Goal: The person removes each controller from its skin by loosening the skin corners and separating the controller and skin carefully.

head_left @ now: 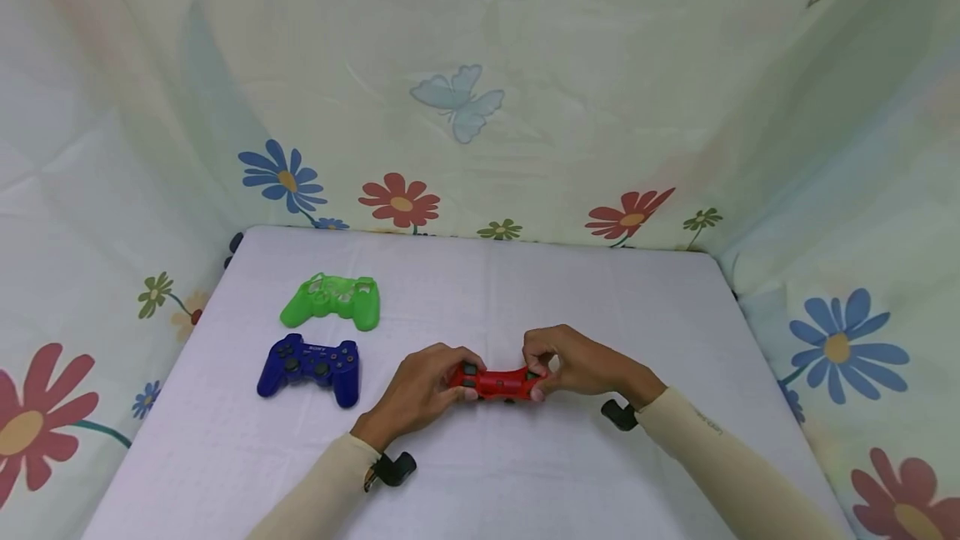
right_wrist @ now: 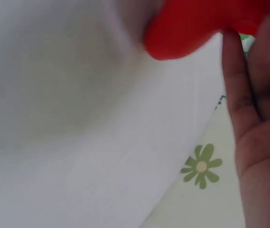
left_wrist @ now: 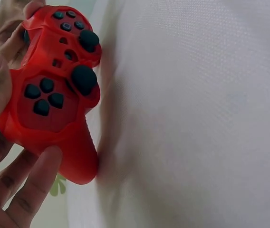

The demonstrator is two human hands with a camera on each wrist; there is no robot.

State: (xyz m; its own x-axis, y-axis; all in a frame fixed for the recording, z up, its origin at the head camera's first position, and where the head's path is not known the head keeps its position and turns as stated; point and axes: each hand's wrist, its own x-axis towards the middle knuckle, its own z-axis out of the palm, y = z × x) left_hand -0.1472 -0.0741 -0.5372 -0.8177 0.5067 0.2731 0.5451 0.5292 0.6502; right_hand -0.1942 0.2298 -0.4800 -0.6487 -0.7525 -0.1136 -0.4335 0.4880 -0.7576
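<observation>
A red game controller [head_left: 501,384] stands on edge at the front middle of the table, its shoulder-button side facing up in the head view. My left hand [head_left: 426,383] grips its left end, thumb and fingers around the shoulder buttons. At the other end my right hand [head_left: 581,362] pinches the corner between thumb and curled fingers. The left wrist view shows the controller's face [left_wrist: 54,90], with dark sticks and buttons framed by a red cover. In the right wrist view one red grip end [right_wrist: 182,33] shows beside my fingers; the rest is cut off.
To the left lies a blue game controller [head_left: 311,367], buttons up. Behind it is a bright green controller cover [head_left: 332,300] with open cutouts. A white cloth covers the table [head_left: 600,298], and flower-patterned curtains [head_left: 525,148] stand around the back and sides.
</observation>
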